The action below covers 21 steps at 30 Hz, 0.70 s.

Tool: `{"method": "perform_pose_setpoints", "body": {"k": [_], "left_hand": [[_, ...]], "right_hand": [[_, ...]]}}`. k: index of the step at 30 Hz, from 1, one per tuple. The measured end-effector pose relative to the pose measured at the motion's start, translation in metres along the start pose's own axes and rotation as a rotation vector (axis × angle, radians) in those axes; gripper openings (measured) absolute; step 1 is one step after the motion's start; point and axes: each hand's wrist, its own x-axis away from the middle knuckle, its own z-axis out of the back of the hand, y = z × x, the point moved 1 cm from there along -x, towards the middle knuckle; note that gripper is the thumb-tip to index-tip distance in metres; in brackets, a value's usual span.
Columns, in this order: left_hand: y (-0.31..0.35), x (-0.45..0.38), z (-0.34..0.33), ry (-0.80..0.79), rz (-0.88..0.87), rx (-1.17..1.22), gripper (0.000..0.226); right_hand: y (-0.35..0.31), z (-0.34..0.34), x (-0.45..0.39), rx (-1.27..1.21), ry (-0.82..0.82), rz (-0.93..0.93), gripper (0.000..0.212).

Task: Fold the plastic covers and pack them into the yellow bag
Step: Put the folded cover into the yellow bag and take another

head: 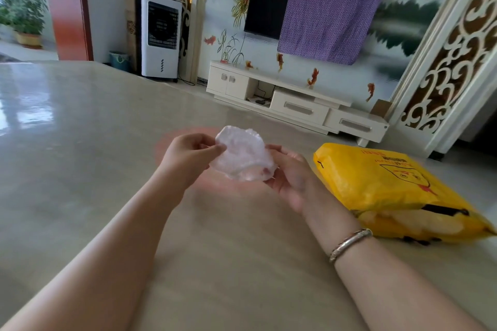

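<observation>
L hand [185, 158] is pinching the upper left edge of the plastic cover [243, 154] between thumb and fingertips, fingers curled on it. Cover is being held up above the middle of the table [80, 142], not resting on it, w/ both hands on it. It's a thin, translucent white film, crumpled and bunched w/ a puckered rim, prob. elasticated, though I can't tell for sure.

Handling, as a guess: v. light, fully limp, no stiffness of its own, so it's going to sag and spring open unless pinned. Slightly slippery film; not fragile but could tear if yanked. Best hold looks like the gathered rim at two opposite points, pulling flat before folding.

R hand [289, 177] is cupping the cover from below and the right side, palm up, fingers loosely curled round its lower edge. A bracelet [349, 243] is sitting on the R wrist.

Yellow bag [398, 191] is lying flat near the table's right edge, just beside the R hand, mouth facing the person's side and gaping a bit, pale stuff showing inside. Bag is carrying red and black print plus a red graphic; text is upside down and blurred, not legible. No brand readable.
</observation>
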Motion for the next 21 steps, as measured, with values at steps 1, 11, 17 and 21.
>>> {"method": "perform_pose_setpoints", "body": {"k": [1, 11, 17, 21], "left_hand": [[-0.001, -0.001, 0.002, 0.043, 0.0, -0.003, 0.012], [0.003, 0.0, -0.003, 0.115, 0.02, 0.057, 0.021], [0.004, 0.0, -0.003, 0.129, -0.044, -0.04, 0.019], [0.006, 0.005, -0.006, 0.043, -0.054, 0.02, 0.025]], "right_hand": [[-0.001, 0.003, -0.001, -0.009, 0.071, 0.017, 0.016], [-0.007, 0.02, -0.006, 0.067, 0.289, 0.11, 0.01], [-0.015, 0.012, 0.004, 0.097, -0.024, -0.126, 0.04], [-0.007, 0.011, 0.003, 0.253, -0.124, -0.206, 0.041]]}}
